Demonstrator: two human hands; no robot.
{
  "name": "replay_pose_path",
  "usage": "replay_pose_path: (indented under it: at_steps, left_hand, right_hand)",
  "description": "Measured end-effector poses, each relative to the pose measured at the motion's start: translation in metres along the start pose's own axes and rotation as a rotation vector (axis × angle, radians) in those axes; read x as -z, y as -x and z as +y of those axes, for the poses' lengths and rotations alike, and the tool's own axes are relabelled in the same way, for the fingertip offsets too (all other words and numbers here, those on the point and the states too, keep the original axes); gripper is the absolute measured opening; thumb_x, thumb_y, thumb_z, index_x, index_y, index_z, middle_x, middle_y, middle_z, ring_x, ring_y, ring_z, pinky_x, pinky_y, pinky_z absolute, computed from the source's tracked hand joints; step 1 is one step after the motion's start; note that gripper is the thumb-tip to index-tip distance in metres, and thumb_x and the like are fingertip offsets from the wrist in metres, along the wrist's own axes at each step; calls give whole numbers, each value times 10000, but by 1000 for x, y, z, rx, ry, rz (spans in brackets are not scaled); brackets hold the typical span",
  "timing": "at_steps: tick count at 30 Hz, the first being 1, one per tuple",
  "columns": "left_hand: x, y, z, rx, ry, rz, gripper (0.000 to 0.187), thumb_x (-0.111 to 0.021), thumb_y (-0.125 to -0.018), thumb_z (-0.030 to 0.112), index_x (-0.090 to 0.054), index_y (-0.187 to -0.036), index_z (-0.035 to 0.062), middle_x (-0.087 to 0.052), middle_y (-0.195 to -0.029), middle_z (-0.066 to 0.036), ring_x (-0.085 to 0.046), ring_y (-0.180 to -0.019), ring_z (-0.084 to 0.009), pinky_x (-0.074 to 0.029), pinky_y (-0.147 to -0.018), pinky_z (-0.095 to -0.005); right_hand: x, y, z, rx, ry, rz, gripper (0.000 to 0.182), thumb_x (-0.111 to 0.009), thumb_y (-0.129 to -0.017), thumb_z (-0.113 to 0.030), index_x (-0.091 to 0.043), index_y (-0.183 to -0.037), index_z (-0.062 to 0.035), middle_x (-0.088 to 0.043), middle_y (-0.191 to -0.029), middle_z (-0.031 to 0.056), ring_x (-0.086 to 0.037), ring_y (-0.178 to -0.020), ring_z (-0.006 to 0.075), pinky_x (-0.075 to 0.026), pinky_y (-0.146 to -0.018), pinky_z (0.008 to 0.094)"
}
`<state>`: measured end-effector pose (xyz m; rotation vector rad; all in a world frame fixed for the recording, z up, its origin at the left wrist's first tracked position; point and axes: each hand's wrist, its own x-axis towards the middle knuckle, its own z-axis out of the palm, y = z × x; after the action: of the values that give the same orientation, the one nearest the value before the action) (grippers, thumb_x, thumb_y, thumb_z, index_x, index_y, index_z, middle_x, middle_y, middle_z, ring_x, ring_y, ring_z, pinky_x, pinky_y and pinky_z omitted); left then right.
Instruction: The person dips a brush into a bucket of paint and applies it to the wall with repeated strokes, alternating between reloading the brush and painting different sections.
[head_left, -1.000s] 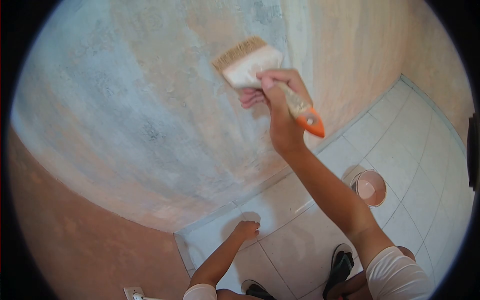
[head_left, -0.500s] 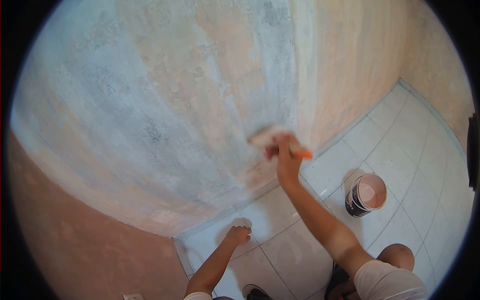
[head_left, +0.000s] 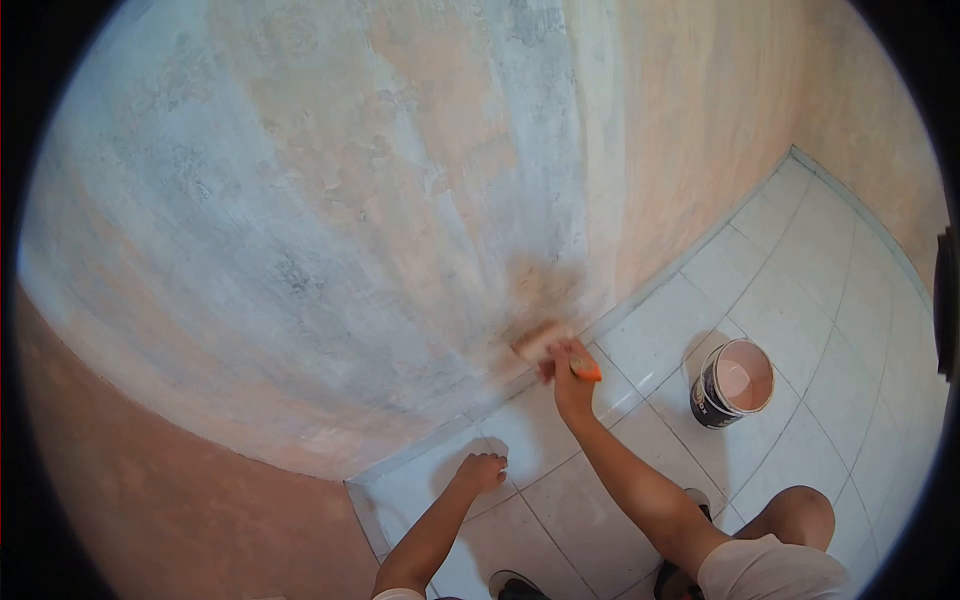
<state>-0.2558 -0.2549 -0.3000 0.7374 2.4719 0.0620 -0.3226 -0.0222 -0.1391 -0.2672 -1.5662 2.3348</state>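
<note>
My right hand [head_left: 570,375] is closed around a wide paintbrush [head_left: 540,342] with an orange handle end. Its bristles are against the lower part of the patchy blue-grey and peach wall [head_left: 400,270], just above the floor edge. A darker, blurred shadow lies on the wall above the brush. My left hand [head_left: 483,472] is curled shut low over the tiles, near the foot of the wall; whatever its fingers might hold is hidden. To the right of my right arm stands a dark paint bucket [head_left: 708,400] with pale pink paint [head_left: 737,382] inside.
Pale floor tiles [head_left: 790,300] stretch along the wall, edged by a narrow grey skirting strip [head_left: 690,262]. A reddish-brown wall [head_left: 200,480] meets the painted one at left. My knee [head_left: 805,510] and feet are at the bottom.
My right hand has brought the paintbrush down the wall, closer to the floor edge. My left hand has stayed almost in place, and the bucket stands where it was.
</note>
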Motion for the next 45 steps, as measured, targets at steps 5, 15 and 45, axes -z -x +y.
replay_pose_path:
  at_steps: [5,15,45]
  left_hand:
    - [-4,2,-2,-17,14,19,299,-578,-920,294,-634,-1151,113,-665,-1115,-128,-644,-1052,-316,-497,-889,-472]
    - [-12,2,-10,2,20,2,309,-566,-917,294,-638,-1177,144,-667,-1145,-122,-638,-1075,-313,-501,-896,-469]
    - [-9,6,5,-10,20,-28,299,-582,-911,287,-634,-1148,113,-672,-1117,-122,-639,-1066,-318,-491,-899,-481]
  right_hand:
    - [7,-2,-6,30,-105,33,175,-601,-967,-189,-604,-926,-19,-631,-712,72,-594,-582,123,-460,-519,249]
    - [-96,-47,-234,677,-320,-263,176,-555,-990,-164,-593,-965,6,-642,-824,108,-651,-662,188,-491,-573,278]
    - [17,3,31,5,34,2,201,-621,-973,-217,-632,-934,-20,-641,-717,52,-624,-638,97,-457,-526,226]
